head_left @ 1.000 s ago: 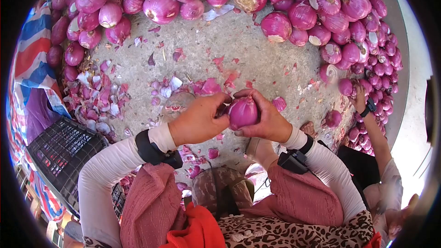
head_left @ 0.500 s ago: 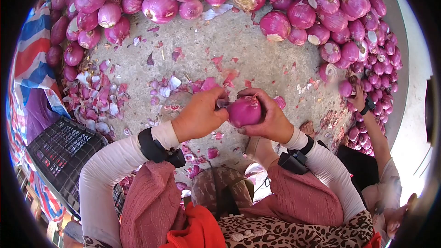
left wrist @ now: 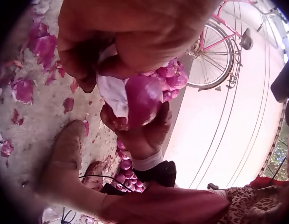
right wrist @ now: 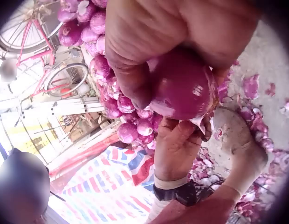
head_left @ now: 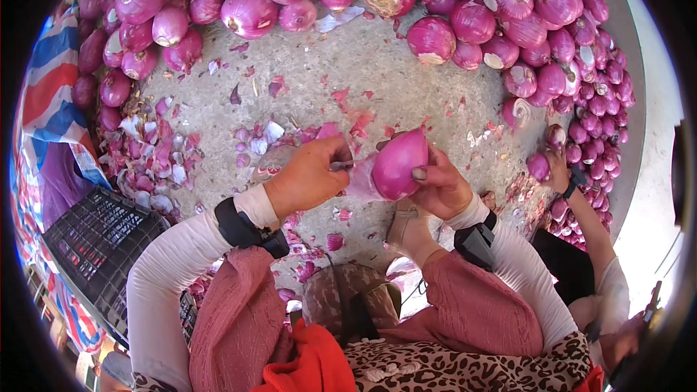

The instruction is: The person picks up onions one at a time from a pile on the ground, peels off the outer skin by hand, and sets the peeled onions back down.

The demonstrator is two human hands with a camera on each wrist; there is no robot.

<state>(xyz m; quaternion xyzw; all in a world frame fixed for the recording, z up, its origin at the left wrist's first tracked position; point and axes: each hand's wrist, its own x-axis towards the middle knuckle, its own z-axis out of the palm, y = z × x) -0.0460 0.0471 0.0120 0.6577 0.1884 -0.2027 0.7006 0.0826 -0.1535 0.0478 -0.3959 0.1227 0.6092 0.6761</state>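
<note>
A large purple-red onion [head_left: 401, 165] is gripped by my right hand [head_left: 444, 187], its thumb on the near side. A thin pale skin flap [head_left: 361, 180] stretches from the onion's left side toward my left hand [head_left: 306, 176]. In the left wrist view, the left fingers pinch this whitish skin [left wrist: 113, 93] beside the onion [left wrist: 143, 99]. The right wrist view has the right hand [right wrist: 177, 32] curled over the onion [right wrist: 179, 86], with the left hand [right wrist: 176, 151] just beyond it at the skin's torn edge.
Piled onions [head_left: 508, 29] curve around the back and right. Skin scraps [head_left: 149, 149] litter the concrete floor [head_left: 305, 72]. A black crate [head_left: 102, 232] and striped sheet [head_left: 54, 87] stand at left. Another person's hand [head_left: 557, 173] holds onions at right.
The onion has tilted and shifted slightly right and up in my right hand. A skin flap now spans between it and my left hand. The neighbour's hand has moved slightly down.
</note>
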